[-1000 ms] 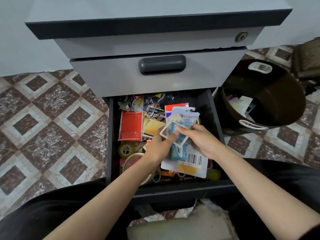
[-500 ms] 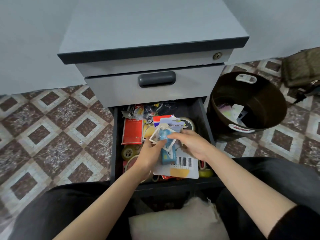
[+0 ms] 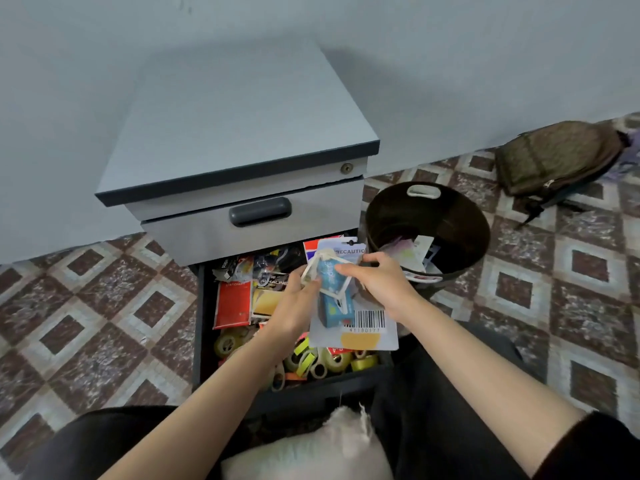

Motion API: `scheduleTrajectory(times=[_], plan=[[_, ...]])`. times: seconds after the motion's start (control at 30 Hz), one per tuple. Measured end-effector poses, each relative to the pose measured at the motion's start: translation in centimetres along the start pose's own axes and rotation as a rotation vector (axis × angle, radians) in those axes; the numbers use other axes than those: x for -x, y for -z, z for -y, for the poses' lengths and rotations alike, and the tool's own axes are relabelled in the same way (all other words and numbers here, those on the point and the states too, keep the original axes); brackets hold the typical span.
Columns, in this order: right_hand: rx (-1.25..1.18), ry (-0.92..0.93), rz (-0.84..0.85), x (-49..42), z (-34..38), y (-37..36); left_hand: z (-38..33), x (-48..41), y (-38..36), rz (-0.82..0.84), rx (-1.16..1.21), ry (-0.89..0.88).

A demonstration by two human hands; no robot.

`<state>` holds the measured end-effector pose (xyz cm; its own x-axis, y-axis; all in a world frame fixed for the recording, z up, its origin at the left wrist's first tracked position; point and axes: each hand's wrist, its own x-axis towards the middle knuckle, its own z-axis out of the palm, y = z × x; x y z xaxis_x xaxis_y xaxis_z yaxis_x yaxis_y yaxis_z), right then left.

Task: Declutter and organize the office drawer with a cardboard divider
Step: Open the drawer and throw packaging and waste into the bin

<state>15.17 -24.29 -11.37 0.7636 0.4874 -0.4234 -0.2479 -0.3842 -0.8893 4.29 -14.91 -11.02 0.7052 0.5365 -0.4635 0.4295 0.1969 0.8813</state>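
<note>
The bottom drawer [image 3: 200,317] of a grey cabinet stands open, crammed with packets and tape rolls [image 3: 227,344]. Above its right half both hands hold a blister pack [image 3: 356,336]: a grey card with a barcode and a blue item under torn clear plastic. My left hand [image 3: 294,306] pinches the loose plastic flap at the pack's upper left. My right hand [image 3: 381,289] grips the pack from the right, thumb across the blue item. A red stationery packet [image 3: 232,303] lies in the drawer's left part. No cardboard divider shows.
A dark round waste bin [image 3: 460,209] holding some paper scraps stands right of the cabinet. A brown backpack [image 3: 557,157] leans on the wall at far right. The closed upper drawer [image 3: 194,233] overhangs the open one. A pale cushion [image 3: 311,448] lies on my lap. Patterned tiles cover the floor.
Both hands have lifted the blister pack up and to the right, nearer the waste bin. My head has tilted up, so the cabinet top and backpack came into view.
</note>
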Motion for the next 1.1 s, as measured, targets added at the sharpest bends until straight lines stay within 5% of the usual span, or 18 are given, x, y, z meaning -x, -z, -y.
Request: scheduleTrajectory(times=[0.6, 0.73, 1.1], plan=[[0.067, -0.089, -0.258, -7.6, 1.6, 14.5, -7.6, -9.1, -14.3, 0.182, -0.093, 0.114], [0.024, -0.088, -0.315, -11.0, 1.8, 16.4, -7.9, -12.4, -16.9, 0.113, -0.077, 0.073], [-0.001, -0.071, -0.364, -13.4, 0.1, 17.8, -6.6, -14.7, -15.7, 0.262, -0.285, 0.105]])
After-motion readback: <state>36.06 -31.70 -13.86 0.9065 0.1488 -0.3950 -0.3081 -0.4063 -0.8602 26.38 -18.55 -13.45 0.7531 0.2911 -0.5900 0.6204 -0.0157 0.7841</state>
